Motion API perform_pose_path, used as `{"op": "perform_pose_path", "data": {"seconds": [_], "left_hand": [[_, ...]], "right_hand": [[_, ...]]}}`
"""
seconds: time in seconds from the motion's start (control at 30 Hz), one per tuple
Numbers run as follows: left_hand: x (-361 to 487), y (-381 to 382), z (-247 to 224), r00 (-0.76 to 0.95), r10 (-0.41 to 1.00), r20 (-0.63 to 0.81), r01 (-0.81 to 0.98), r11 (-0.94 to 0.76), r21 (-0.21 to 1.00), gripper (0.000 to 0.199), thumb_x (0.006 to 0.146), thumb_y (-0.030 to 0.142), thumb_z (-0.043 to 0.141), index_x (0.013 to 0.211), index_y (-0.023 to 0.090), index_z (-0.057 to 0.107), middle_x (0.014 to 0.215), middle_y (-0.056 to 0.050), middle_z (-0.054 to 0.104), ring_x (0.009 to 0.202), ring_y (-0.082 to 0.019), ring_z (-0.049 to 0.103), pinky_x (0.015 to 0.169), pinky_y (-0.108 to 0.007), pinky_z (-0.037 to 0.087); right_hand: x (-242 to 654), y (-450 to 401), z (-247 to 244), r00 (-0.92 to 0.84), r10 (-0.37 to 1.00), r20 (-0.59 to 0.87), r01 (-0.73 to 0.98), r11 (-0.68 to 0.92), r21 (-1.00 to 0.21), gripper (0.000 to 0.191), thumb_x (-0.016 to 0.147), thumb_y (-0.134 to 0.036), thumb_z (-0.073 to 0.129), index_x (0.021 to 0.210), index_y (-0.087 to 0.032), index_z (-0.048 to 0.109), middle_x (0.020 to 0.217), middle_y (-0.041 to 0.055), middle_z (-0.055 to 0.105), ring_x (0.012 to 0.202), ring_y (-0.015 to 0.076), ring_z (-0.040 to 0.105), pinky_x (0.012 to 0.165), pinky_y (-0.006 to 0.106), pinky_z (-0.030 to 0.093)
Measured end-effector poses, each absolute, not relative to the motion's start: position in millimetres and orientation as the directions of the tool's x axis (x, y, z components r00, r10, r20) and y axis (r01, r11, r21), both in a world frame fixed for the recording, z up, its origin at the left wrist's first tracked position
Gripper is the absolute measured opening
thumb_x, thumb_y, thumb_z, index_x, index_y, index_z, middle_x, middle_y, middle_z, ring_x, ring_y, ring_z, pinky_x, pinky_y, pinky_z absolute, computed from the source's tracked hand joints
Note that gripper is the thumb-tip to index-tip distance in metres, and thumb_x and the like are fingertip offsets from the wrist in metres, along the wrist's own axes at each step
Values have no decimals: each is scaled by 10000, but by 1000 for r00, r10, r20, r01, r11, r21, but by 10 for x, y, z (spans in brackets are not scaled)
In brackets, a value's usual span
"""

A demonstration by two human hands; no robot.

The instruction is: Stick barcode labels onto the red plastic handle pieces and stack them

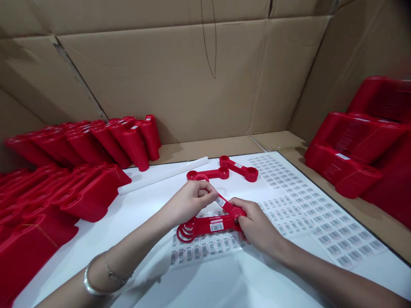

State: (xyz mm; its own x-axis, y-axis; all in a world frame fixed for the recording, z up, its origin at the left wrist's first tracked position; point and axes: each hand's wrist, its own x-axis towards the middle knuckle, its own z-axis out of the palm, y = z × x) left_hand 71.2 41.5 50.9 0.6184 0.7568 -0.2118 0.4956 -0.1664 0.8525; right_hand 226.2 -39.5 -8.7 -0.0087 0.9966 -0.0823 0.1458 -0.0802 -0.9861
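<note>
My right hand point(258, 222) is closed around one end of a fanned stack of red ring-ended plastic pieces point(204, 226). A white barcode label point(216, 226) shows on the stack's flat middle. With fingers pinched, my left hand point(194, 199) holds the far end of a single red plastic piece point(227, 206), raised at an angle above the stack. That piece also bears a barcode label, and its near end meets the stack at my right hand. Below the stack, a sheet of barcode stickers point(205, 248) lies on the white table.
Two red pieces point(208, 174) point(239, 168) lie beyond my hands, near a white roll point(163, 174). Tall red stacks crowd the left point(90, 192) and right point(349, 137). More sticker sheets point(298, 209) cover the table's right side. Cardboard walls point(167, 81) surround the table.
</note>
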Motion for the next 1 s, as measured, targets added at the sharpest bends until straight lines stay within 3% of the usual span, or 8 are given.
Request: {"op": "perform_pose_path", "data": {"seconds": [0.33, 0.5, 0.57, 0.63, 0.7, 0.77, 0.9, 1.0], "left_hand": [[704, 433, 461, 631, 753, -186, 519, -231, 823, 221, 804, 363, 508, 730, 161, 558, 484, 81, 322, 431, -67, 265, 424, -209, 188], [702, 412, 445, 653, 748, -121, 551, -359, 754, 229, 846, 350, 466, 750, 162, 556, 485, 78, 328, 437, -73, 287, 436, -209, 213], [698, 385, 438, 672, 740, -23, 570, -498, 653, 208, 858, 328, 461, 779, 166, 564, 504, 64, 385, 463, -85, 351, 460, -212, 259], [687, 361, 425, 700, 702, 132, 580, -666, 468, 203, 869, 328, 458, 807, 171, 570, 617, 24, 491, 541, -104, 441, 507, -224, 322], [671, 357, 413, 721, 639, 270, 589, -769, 248, 230, 879, 374, 453, 879, 175, 568, 853, -38, 557, 629, -123, 505, 534, -239, 366], [651, 377, 407, 709, 611, 352, 627, -775, 83, 300, 882, 438, 443, 995, 178, 540, 1080, -94, 513, 680, -136, 540, 524, -246, 391], [630, 428, 403, 665, 659, 352, 702, -712, 5, 332, 926, 438, 347, 1101, 189, 478, 1165, -106, 482, 758, -163, 577, 540, -255, 441], [648, 411, 375, 690, 655, 307, 682, -731, 27, 502, 852, 601, 396, 1141, 197, 467, 1172, -116, 478, 902, -237, 567, 646, -331, 498]], "right_hand": [[2238, -401, -86, -21, 995, -98, 130, -94, -987, 232, 643, -55, 336, 687, -193, 517, 517, -63, 448, 386, 73, 402, 337, 169, 307], [2238, -409, -82, -28, 995, -92, 103, -89, -991, 210, 651, -70, 345, 686, -196, 508, 513, -66, 441, 379, 74, 393, 339, 174, 300], [2239, -414, -80, -34, 996, -80, 100, -77, -992, 208, 657, -72, 346, 693, -195, 510, 508, -67, 443, 372, 74, 394, 340, 177, 301], [2240, -421, -78, -43, 997, -62, 101, -58, -993, 222, 652, -64, 340, 702, -193, 514, 496, -70, 438, 367, 72, 393, 340, 176, 297], [2237, -429, -75, -55, 997, -48, 92, -43, -995, 229, 644, -57, 335, 701, -192, 511, 483, -75, 431, 364, 69, 387, 344, 173, 294], [2230, -436, -70, -60, 998, -36, 78, -31, -996, 222, 644, -56, 335, 694, -191, 504, 483, -75, 434, 367, 66, 386, 351, 171, 294], [2215, -438, -67, -63, 997, -41, 60, -37, -998, 202, 643, -61, 331, 664, -190, 485, 471, -73, 421, 368, 69, 387, 355, 177, 288], [2219, -434, -83, -37, 999, -32, 89, -29, -996, 223, 624, -54, 334, 675, -183, 508, 509, -64, 443, 393, 66, 393, 370, 178, 294]]}}
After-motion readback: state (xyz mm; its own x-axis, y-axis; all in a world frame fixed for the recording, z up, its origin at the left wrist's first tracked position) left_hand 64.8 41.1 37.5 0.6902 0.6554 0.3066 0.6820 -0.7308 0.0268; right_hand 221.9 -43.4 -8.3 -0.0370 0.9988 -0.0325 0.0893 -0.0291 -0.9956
